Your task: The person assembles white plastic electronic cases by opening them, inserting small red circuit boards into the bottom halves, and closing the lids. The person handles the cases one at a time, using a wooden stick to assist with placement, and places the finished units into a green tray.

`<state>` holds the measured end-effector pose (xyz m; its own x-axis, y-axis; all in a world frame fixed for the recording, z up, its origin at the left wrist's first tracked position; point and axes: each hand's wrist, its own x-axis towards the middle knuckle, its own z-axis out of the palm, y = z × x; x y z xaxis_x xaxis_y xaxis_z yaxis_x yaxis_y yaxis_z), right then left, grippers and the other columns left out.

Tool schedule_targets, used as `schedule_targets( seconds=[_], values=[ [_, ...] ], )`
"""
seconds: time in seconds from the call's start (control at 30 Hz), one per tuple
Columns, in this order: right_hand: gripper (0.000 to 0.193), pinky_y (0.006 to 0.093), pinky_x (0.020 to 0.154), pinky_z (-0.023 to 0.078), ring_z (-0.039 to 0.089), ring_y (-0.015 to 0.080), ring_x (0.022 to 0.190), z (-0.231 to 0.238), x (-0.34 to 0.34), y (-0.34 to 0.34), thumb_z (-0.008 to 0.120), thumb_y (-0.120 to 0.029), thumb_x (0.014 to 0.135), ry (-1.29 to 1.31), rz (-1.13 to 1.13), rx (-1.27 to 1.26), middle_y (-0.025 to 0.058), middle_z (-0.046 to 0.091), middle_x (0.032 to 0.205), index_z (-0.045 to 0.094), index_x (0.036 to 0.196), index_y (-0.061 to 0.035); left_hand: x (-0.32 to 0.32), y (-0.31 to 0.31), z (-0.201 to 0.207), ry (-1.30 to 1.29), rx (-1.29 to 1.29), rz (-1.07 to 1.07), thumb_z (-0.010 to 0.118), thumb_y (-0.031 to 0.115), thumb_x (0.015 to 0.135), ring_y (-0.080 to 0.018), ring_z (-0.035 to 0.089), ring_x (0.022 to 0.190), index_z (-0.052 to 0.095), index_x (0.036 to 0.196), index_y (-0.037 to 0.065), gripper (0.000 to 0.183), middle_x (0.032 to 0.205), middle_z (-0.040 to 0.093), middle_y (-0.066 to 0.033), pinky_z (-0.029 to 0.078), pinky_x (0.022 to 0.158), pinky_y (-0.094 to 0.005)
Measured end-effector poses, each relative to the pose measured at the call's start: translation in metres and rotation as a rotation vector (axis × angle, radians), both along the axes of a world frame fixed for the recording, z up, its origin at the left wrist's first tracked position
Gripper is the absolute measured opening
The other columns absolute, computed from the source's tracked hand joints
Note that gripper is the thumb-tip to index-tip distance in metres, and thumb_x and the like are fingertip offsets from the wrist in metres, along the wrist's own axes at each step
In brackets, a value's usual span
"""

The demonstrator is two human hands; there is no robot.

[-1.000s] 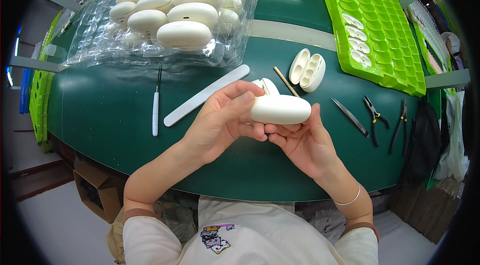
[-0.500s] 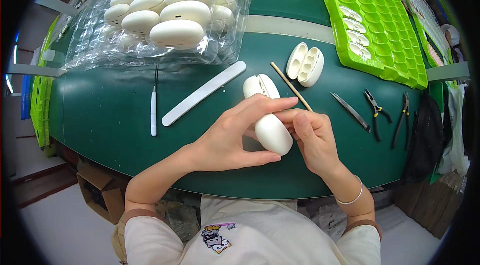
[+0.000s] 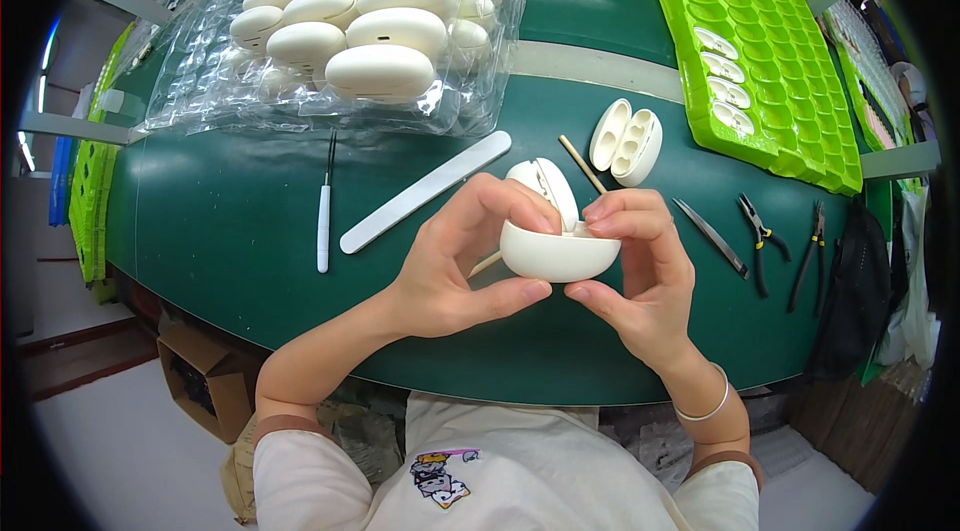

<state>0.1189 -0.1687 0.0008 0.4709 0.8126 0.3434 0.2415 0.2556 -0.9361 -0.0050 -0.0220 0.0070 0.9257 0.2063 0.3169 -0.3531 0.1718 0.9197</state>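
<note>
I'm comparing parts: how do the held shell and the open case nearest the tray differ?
The left hand and right hand grip the held shell; the open case lies on the table. The held shell shows mostly smooth outside; the open case, its hollows. Both are white.

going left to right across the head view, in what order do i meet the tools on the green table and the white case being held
White-handled tool, flat pale bar, held white case, tweezers, first pliers, second pliers.
</note>
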Motion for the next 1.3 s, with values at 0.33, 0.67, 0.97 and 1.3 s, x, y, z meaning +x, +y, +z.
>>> schedule_targets(
  seconds=[0.33,0.67,0.97,1.3],
  values=[
    [0.038,0.0294,0.082,0.044,0.054,0.0174,0.095,-0.002,0.000,-0.002,0.076,0.004,0.059,0.152,0.043,0.083,0.0100,0.057,0.103,0.057,0.091,-0.0029,0.001,-0.001,-0.004,-0.011,-0.221,-0.079,0.059,0.000,0.078,-0.0188,0.048,0.099,0.038,0.106,0.006,0.036,0.104,0.047,-0.0125,0.040,0.086,-0.0355],
    [0.019,0.0273,0.062,0.048,0.061,0.0212,0.073,-0.004,-0.018,0.003,0.073,-0.003,0.063,-0.232,-0.021,0.029,0.0089,0.064,0.083,0.059,0.075,-0.0020,0.004,-0.035,-0.014,0.159,-0.035,0.338,0.081,0.014,0.060,-0.0114,0.044,0.081,0.033,0.101,0.009,0.064,0.087,0.043,-0.0053,0.038,0.070,-0.0257],
    [0.021,0.0271,0.064,0.047,0.062,0.0175,0.073,-0.006,-0.017,0.004,0.077,-0.004,0.060,0.000,0.107,-0.020,0.0067,0.065,0.082,0.061,0.074,-0.0025,0.000,-0.026,-0.010,0.145,-0.146,0.392,0.049,0.018,0.089,-0.0083,0.047,0.061,0.038,0.076,0.007,0.020,0.075,0.053,-0.0076,0.040,0.054,-0.0212],
    [0.024,0.0285,0.070,0.043,0.058,0.0144,0.073,-0.005,-0.008,-0.001,0.079,-0.007,0.060,0.291,0.121,-0.020,0.0057,0.064,0.079,0.062,0.076,-0.0022,0.007,-0.017,0.000,0.358,-0.377,0.366,0.033,0.024,0.096,-0.0084,0.050,0.048,0.046,0.092,0.002,0.027,0.083,0.059,-0.0111,0.037,0.039,-0.0172]
  ],
)
